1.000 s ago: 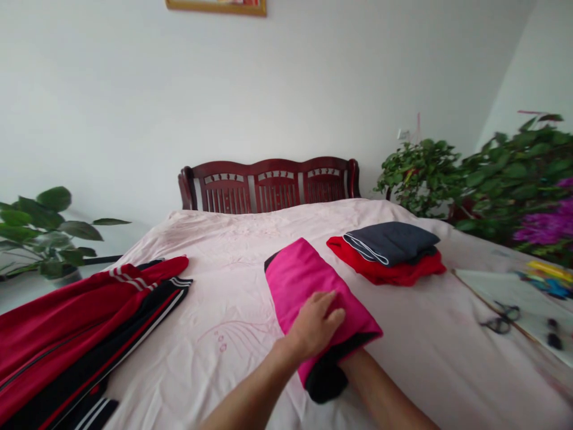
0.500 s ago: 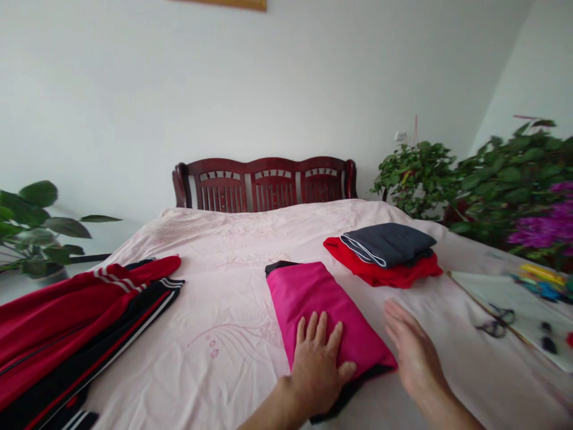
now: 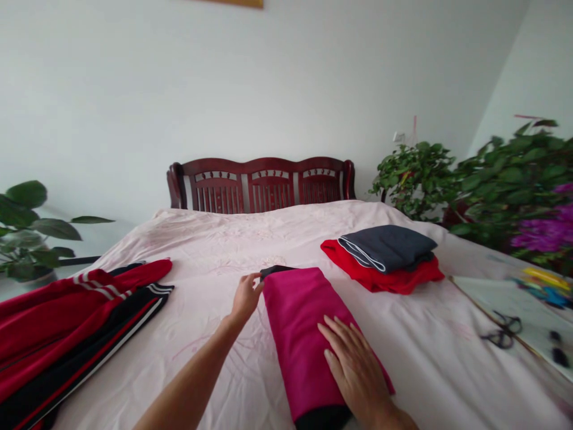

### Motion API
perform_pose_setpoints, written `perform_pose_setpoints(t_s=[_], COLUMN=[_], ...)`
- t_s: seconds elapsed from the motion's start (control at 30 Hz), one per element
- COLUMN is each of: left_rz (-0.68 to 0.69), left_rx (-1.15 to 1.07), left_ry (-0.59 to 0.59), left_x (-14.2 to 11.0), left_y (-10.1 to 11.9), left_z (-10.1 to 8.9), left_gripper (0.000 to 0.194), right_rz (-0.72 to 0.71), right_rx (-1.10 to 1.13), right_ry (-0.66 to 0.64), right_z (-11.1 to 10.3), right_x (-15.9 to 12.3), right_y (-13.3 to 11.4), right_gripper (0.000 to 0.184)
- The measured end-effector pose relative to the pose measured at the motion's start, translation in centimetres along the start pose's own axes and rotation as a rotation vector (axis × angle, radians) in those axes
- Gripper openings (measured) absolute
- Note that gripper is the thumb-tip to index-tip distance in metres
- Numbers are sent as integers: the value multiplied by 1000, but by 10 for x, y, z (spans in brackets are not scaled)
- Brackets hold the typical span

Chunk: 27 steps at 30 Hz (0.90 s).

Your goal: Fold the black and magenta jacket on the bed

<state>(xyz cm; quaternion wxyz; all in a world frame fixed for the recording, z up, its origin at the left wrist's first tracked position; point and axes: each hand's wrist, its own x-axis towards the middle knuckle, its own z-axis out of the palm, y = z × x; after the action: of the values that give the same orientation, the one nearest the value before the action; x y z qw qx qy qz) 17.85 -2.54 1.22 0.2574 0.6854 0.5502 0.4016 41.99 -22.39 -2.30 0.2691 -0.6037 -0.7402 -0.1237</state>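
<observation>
A folded magenta garment (image 3: pixel 298 334) with black edging lies lengthwise on the bed in front of me. My left hand (image 3: pixel 247 295) is at its far left corner, thumb and fingertips pinching the black edge there. Flat on the near right part of the magenta cloth rests my right hand (image 3: pixel 353 358), its fingers stretched out. Beyond it, to the right, a folded dark grey garment (image 3: pixel 389 246) with white piping sits on top of a folded red one (image 3: pixel 398 283).
Red and black striped clothes (image 3: pixel 85 322) are spread at the left of the pale pink bedsheet (image 3: pixel 210 239). A pair of glasses (image 3: pixel 504 329) and small colourful items lie on a white surface at the right. Leafy plants flank the bed; a wooden headboard (image 3: pixel 268 185) stands behind.
My left hand has moved from the middle of the magenta garment to its far left corner. My right hand has come from beside the garment onto it.
</observation>
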Motion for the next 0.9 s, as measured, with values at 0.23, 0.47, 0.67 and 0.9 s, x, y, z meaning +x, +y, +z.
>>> perform_pose_setpoints(t_s=[0.23, 0.47, 0.67, 0.9], left_rz=[119, 138, 40, -100], left_rx=[-45, -70, -102, -73], left_ry=[-186, -209, -87, -13], left_x=[51, 50, 46, 43], left_y=[-20, -18, -16, -26], left_z=[11, 21, 29, 29], left_gripper=[28, 28, 34, 15], right_rz=[-3, -24, -47, -60], right_rx=[5, 9, 14, 1], right_ry=[20, 18, -8, -20], right_z=[-2, 1, -1, -6], right_x=[3, -1, 1, 3], right_y=[3, 9, 9, 7], right_gripper=[46, 50, 53, 54])
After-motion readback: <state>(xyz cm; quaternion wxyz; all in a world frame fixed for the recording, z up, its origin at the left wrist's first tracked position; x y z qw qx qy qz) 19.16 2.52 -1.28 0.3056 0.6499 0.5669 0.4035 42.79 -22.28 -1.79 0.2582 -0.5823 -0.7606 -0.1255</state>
